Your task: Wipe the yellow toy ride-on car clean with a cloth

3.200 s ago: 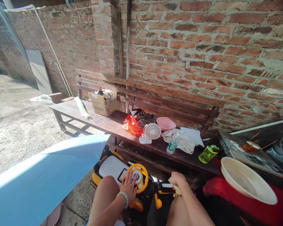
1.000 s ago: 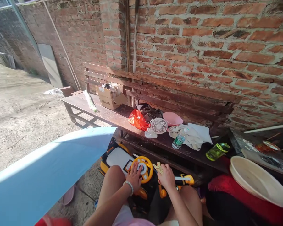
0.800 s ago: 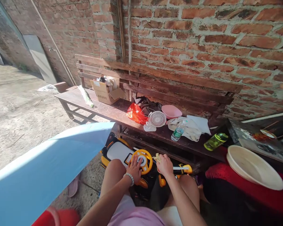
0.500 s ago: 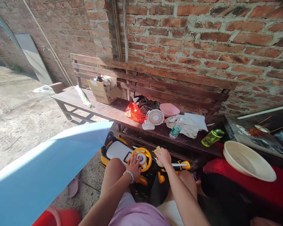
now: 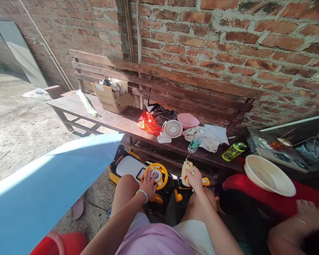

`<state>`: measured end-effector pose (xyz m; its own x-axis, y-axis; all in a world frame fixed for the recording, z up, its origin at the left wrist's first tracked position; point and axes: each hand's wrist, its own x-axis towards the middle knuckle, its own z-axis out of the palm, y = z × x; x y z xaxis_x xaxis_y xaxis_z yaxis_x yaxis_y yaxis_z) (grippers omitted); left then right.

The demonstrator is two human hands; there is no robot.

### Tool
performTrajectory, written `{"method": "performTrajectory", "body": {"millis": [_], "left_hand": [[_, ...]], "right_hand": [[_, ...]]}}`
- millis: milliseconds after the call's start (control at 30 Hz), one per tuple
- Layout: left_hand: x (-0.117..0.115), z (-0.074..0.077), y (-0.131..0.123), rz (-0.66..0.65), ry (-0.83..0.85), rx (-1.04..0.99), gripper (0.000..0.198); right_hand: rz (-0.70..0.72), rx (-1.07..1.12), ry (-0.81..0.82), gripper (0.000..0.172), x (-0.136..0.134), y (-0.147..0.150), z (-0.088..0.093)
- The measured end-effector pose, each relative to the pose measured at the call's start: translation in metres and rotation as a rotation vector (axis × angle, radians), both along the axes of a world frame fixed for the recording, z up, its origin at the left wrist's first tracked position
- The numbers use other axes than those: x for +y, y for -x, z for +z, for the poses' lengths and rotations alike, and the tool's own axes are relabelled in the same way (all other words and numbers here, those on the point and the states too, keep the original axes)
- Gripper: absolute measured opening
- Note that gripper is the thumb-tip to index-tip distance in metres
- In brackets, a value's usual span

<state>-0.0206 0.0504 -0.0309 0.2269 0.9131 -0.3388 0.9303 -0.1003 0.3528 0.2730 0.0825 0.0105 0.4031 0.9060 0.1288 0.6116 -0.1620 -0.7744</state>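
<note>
A yellow toy steering wheel (image 5: pixel 164 176) belongs to a yellow, black and white ride-on toy car (image 5: pixel 130 165) in front of my knees. My left hand (image 5: pixel 148 187), with a beaded bracelet at the wrist, rests on the wheel's left side and hub, fingers spread. To the right of the wheel, my right hand (image 5: pixel 196 177) grips a bunched cream cloth (image 5: pixel 185 173) with red marks. This cloth is held up above the yellow front part of the toy, apart from the wheel. My fingertips are partly hidden behind its folds.
Beyond the toy, a wooden bench (image 5: pixel 117 124) bears a cardboard box (image 5: pixel 108 99), white fan (image 5: pixel 172 128), pink basin (image 5: pixel 188 120), water bottle (image 5: pixel 195 143) and green bottle (image 5: pixel 234 151). A blue sheet (image 5: pixel 55 177) spans the left; a red bucket (image 5: pixel 71 244) stands below. Another person (image 5: pixel 295 226) is at right.
My right hand has lifted the cloth and moved it slightly right, showing more of it. My left hand stays on the wheel. The view has shifted, and another person's limb now appears at lower right.
</note>
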Motion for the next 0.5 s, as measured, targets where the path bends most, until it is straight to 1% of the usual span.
{"method": "performTrajectory", "body": {"millis": [67,133,200,267,367,433,500], "left_hand": [[0.000,-0.001,0.000,0.003,-0.003,-0.002,0.085],[0.000,-0.002,0.000,0.001,-0.007,0.000,0.085],[0.000,-0.001,0.000,-0.004,-0.006,0.000,0.085],[0.001,0.000,0.000,-0.009,0.006,0.001,0.084],[0.001,0.001,0.000,-0.010,0.018,0.013,0.082],[0.001,0.001,0.000,-0.006,0.015,0.022,0.083],[0.001,0.001,0.000,-0.007,0.011,0.020,0.084]], "right_hand": [[0.125,-0.092,0.109,0.029,-0.013,0.024,-0.005],[0.162,-0.201,0.258,0.026,-0.019,0.042,-0.005],[0.175,-0.301,0.399,0.025,-0.014,0.051,0.000],[0.207,-0.359,0.500,0.024,-0.003,0.051,0.009],[0.222,-0.397,0.577,0.027,0.016,0.045,0.020],[0.177,-0.422,0.594,0.030,0.024,0.041,0.021],[0.134,-0.476,0.592,0.032,0.025,0.037,0.017]]}}
